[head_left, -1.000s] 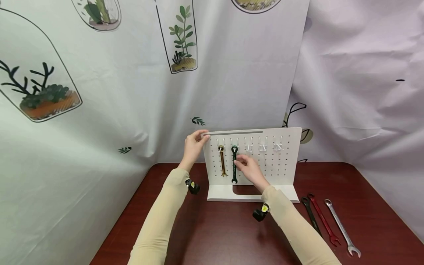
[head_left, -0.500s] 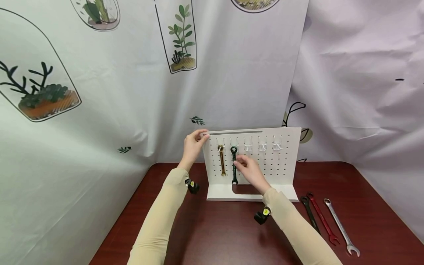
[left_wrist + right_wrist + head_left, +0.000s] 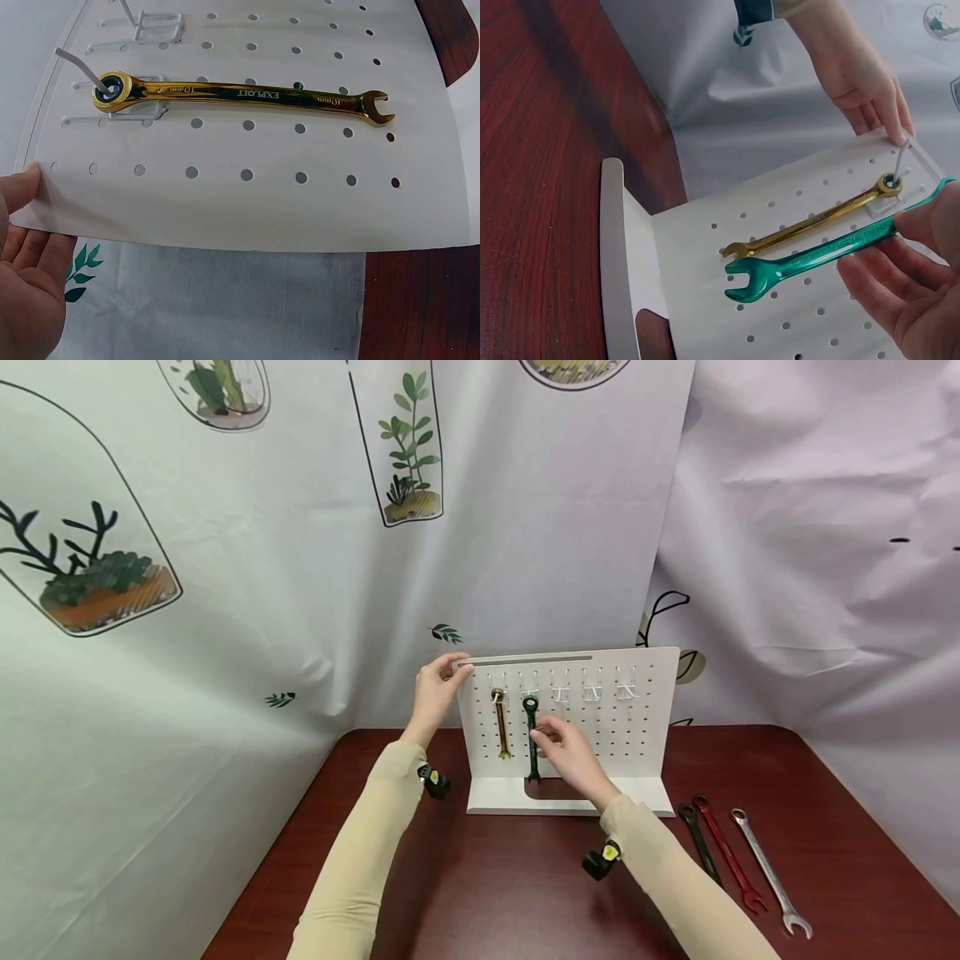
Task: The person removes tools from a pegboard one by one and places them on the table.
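Observation:
My left hand (image 3: 435,695) grips the upper left corner of a white pegboard stand (image 3: 626,731), thumb in front and fingers behind in the left wrist view. With thumb and fingers my right hand (image 3: 572,752) pinches a green combination wrench (image 3: 817,259) by its shaft. This wrench stands upright before the board, its ring end just below a white hook in the head view; whether the ring touches the hook I cannot tell. Left of it, a gold combination wrench (image 3: 247,93) hangs by its ring from another hook (image 3: 81,66).
Several white hooks (image 3: 592,692) line the board's upper part, right of the green wrench. On the table's right lie a black wrench (image 3: 699,843), a red wrench (image 3: 729,853) and a silver wrench (image 3: 771,872). A patterned cloth (image 3: 570,527) hangs behind the dark red table (image 3: 510,885).
The green wrench has dropped slightly, and its ring end now sits lower against its hook. My right hand has moved a little down with it. My left hand keeps its hold on the board.

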`<state>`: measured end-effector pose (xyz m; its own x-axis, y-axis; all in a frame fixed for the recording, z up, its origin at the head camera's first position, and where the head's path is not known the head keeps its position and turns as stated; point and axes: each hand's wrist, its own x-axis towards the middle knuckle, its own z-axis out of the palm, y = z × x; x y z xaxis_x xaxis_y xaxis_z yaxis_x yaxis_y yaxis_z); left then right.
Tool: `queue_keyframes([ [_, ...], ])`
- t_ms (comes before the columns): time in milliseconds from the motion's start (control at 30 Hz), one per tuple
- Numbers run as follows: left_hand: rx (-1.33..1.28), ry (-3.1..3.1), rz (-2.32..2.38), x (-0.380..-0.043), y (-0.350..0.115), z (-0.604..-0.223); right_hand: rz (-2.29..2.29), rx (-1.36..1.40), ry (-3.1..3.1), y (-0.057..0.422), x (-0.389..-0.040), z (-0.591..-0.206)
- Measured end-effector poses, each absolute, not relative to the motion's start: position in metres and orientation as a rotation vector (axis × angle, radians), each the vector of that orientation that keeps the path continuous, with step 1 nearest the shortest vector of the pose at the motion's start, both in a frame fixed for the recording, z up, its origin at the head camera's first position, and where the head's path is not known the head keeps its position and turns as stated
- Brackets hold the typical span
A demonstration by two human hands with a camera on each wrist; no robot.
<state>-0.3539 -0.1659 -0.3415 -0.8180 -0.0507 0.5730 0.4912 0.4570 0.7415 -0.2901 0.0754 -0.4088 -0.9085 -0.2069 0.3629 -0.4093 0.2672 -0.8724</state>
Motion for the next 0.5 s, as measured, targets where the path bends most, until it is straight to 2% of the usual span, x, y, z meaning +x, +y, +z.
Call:
queue_keyframes([
  [500, -0.378, -2.187, -1.365, -0.351, -0.166, -0.340, 1.646, 0.603, -2.387, 0.089, -0.269, -0.402],
])
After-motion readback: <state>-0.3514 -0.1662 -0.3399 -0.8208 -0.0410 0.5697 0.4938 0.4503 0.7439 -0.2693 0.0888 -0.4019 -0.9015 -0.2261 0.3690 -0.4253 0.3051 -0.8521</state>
